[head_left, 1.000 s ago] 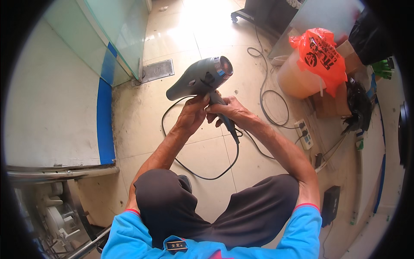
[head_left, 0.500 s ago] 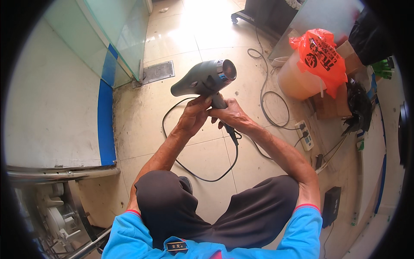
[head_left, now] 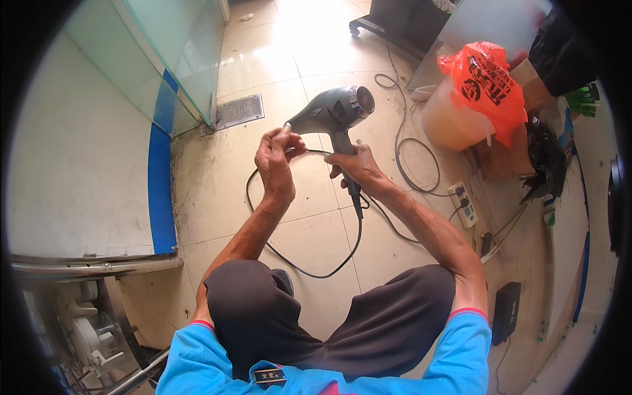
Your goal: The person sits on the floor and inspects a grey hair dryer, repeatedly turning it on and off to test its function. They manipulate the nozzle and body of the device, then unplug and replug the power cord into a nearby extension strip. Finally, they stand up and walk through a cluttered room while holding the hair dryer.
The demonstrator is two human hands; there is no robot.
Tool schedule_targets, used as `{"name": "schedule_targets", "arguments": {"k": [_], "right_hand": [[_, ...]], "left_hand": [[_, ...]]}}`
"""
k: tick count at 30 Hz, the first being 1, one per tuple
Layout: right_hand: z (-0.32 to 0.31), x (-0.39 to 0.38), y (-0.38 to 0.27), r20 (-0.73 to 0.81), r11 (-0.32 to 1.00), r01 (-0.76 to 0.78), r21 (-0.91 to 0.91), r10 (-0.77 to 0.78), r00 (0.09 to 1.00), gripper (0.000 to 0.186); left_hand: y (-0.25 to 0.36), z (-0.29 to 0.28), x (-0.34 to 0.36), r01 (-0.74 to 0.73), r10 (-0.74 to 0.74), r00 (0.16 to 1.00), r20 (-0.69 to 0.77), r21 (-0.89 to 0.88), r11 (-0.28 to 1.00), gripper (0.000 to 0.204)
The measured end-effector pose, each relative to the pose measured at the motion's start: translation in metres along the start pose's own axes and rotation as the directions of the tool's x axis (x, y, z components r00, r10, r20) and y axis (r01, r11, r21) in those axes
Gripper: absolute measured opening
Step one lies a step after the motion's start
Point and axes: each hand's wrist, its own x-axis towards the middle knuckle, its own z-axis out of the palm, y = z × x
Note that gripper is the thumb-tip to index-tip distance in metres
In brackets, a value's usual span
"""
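Note:
A dark grey hair dryer (head_left: 320, 110) is held up in front of me, its shiny rear ring toward the upper right and its narrow nozzle end toward the left. My right hand (head_left: 359, 166) is wrapped round its handle. Up at the nozzle end is my left hand (head_left: 275, 148), thumb and forefinger pinched together at the tip; whether they grip the nozzle's edge or something small is hidden. From the bottom of the handle a black cord (head_left: 359, 247) runs down and loops over the floor.
A power strip (head_left: 465, 204) with plugs lies on the tiled floor at the right. Beyond it stand a bucket (head_left: 447, 122) under an orange plastic bag (head_left: 484, 82) and a cardboard box (head_left: 503, 155). Glass panels (head_left: 187, 52) rise at the left above a metal floor plate (head_left: 239, 112).
My left hand has left the handle area and moved left to the nozzle tip. The hair dryer has shifted slightly up and right, still in my right hand.

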Motion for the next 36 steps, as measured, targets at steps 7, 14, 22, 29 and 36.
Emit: {"name": "schedule_targets", "arguments": {"k": [7,14,22,29,36], "right_hand": [[0.008,-0.003,-0.001,-0.012,1.000,-0.003,0.003,0.003,1.000,0.036],[0.010,-0.003,0.000,-0.047,0.999,0.004,-0.039,-0.006,0.999,0.037],[0.005,-0.004,0.001,-0.121,1.000,-0.017,0.000,0.016,0.992,0.034],[0.004,-0.001,0.002,-0.105,0.999,-0.034,0.023,0.036,0.994,0.033],[0.002,-0.001,0.000,-0.072,0.999,-0.031,-0.016,0.030,0.997,0.034]], "left_hand": [[0.030,0.048,0.022,-0.316,0.320,0.946,-0.051,0.077,0.946,0.030],[0.036,0.050,0.017,-0.500,0.494,0.862,0.117,0.369,0.784,0.038],[0.016,0.039,0.003,-0.580,0.526,0.809,0.264,0.508,0.637,0.048],[0.014,0.036,0.002,-0.565,0.507,0.819,0.269,0.532,0.631,0.051],[0.011,0.032,0.004,-0.548,0.485,0.832,0.270,0.541,0.638,0.050]]}}
